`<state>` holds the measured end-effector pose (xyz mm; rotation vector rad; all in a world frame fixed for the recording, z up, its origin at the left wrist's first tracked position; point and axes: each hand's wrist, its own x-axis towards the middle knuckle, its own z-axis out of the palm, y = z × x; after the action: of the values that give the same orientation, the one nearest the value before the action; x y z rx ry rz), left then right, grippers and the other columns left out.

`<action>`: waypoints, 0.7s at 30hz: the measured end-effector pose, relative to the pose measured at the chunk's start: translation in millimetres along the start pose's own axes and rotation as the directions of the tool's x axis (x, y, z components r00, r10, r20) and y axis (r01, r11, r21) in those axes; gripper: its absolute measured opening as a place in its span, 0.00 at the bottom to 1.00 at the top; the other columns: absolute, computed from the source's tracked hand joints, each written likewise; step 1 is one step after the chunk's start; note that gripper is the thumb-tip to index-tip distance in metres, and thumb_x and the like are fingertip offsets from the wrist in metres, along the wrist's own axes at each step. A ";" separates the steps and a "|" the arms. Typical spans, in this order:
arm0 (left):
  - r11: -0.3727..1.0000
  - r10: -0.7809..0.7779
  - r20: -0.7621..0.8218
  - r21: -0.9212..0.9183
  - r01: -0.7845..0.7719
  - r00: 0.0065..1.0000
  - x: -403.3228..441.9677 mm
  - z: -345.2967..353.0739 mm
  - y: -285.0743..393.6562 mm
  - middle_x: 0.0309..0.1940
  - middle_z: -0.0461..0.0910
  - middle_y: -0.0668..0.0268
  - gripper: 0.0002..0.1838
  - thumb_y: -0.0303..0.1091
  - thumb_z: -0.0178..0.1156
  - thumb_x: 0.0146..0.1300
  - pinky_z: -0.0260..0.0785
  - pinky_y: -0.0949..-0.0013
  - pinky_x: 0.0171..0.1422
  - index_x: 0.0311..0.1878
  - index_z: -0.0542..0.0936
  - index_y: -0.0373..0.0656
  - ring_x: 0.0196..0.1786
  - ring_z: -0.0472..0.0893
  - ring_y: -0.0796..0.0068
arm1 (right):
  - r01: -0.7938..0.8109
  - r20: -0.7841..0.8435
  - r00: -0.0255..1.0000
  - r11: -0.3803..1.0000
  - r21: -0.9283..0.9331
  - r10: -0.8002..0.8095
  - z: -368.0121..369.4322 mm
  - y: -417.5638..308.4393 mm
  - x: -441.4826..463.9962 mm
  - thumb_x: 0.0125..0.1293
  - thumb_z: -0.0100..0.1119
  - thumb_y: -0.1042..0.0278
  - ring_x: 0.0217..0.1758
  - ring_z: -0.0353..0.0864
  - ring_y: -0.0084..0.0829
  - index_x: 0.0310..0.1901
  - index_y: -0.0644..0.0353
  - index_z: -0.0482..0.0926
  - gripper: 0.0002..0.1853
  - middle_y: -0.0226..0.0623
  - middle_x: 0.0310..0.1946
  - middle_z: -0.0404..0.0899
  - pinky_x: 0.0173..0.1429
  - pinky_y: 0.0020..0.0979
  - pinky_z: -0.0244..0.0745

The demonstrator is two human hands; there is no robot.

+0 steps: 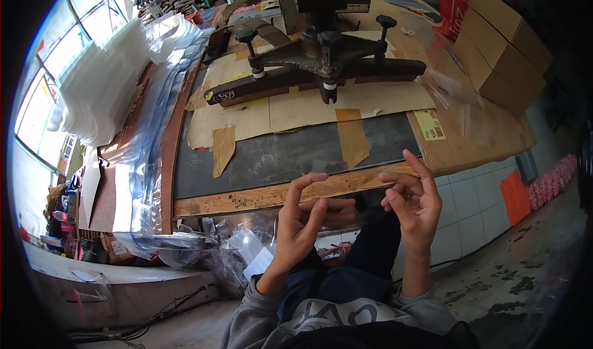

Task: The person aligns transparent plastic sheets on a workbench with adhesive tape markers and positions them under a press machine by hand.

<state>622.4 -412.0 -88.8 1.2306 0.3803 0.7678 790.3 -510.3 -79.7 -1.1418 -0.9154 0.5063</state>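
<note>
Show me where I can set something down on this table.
The dark plate is mostly bare between the two tape strips, before the tan sheet. The table has room at its front right corner, between yellow label and edge. Crowded: the left, with plastic sheets and white stack; the back, around the metal frame.

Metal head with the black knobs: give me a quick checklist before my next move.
1. Hands clear of the metal head: ok; left hand and right hand are apart from it, near the table's front edge.
2. Hands empty: cannot tell; nothing shows plainly, but thin clear film could be missed.
3. Tape strips in place: ok; both run from the tan sheet onto the dark board.
4. Bar touching the sheet: cannot tell from this angle.
5. Cardboard boxes clear of the bar: ok; they stand apart, to its right.
</note>
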 end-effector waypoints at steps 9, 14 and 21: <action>0.973 0.159 -0.039 0.177 -0.150 0.986 -4.0 2.3 -1.1 0.37 0.85 0.48 0.14 0.25 0.46 0.73 0.77 0.73 0.46 0.59 0.63 0.37 0.41 0.86 0.63 | -0.028 -0.059 0.998 0.999 -0.022 0.027 -3.8 -2.2 -7.0 0.66 0.58 0.76 0.35 0.77 0.18 0.64 0.68 0.68 0.24 0.38 0.38 0.81 0.42 0.21 0.76; 0.966 0.153 0.007 0.208 -0.151 0.988 0.1 6.3 4.6 0.36 0.84 0.45 0.17 0.25 0.45 0.73 0.79 0.69 0.44 0.62 0.59 0.37 0.39 0.86 0.58 | -0.135 0.036 0.991 0.967 0.216 0.130 -4.5 -3.3 -4.1 0.66 0.62 0.70 0.36 0.78 0.21 0.61 0.71 0.70 0.24 0.41 0.39 0.80 0.43 0.25 0.76; 0.966 0.153 0.006 0.210 -0.151 0.988 -4.3 3.4 8.7 0.37 0.83 0.43 0.17 0.25 0.44 0.74 0.81 0.65 0.44 0.62 0.57 0.36 0.40 0.86 0.57 | -0.017 0.048 0.999 0.995 0.096 0.012 -1.7 -2.0 -8.6 0.65 0.60 0.77 0.36 0.79 0.21 0.50 0.68 0.78 0.12 0.40 0.38 0.79 0.39 0.22 0.77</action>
<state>618.9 -416.3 -80.1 1.4673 0.3858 0.8820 786.8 -518.4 -81.1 -1.0533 -0.9138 0.5856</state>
